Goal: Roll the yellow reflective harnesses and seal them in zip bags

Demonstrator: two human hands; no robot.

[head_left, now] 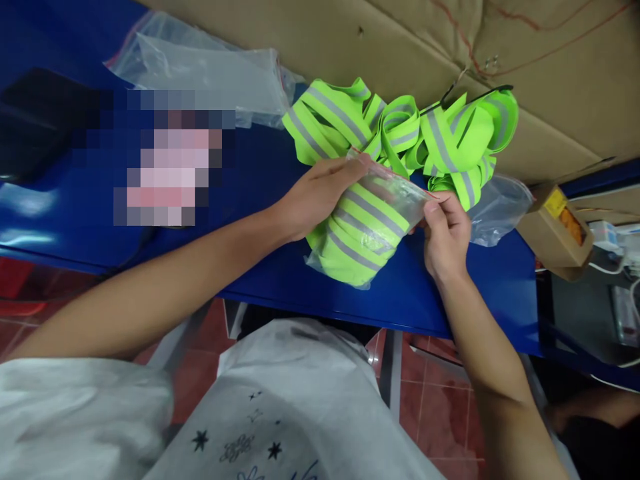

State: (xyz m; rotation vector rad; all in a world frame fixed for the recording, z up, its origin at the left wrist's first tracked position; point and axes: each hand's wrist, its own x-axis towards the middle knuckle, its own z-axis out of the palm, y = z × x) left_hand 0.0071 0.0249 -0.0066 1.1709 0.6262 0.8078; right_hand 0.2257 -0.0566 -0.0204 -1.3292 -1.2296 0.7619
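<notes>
A clear zip bag [407, 190] with a red seal line is stretched between my two hands above the blue table. Inside it sits a folded bundle of lime-yellow reflective strap [367, 233] with grey stripes. My left hand [320, 193] grips the bag's left top corner, thumb along the seal. At the right end of the seal, my right hand [447, 230] pinches the other top corner. Just behind the bag lies a loose heap of the same reflective straps [345, 117], with a thin black cord or strip across its right part.
Flat clear bags [210, 70] lie at the back left, near a blurred-out item [170, 173] and a dark object [40, 120]. Another clear bag [500, 207] and an open cardboard box [557, 230] are at the right. Brown sheeting [400, 40] borders the blue table [240, 180].
</notes>
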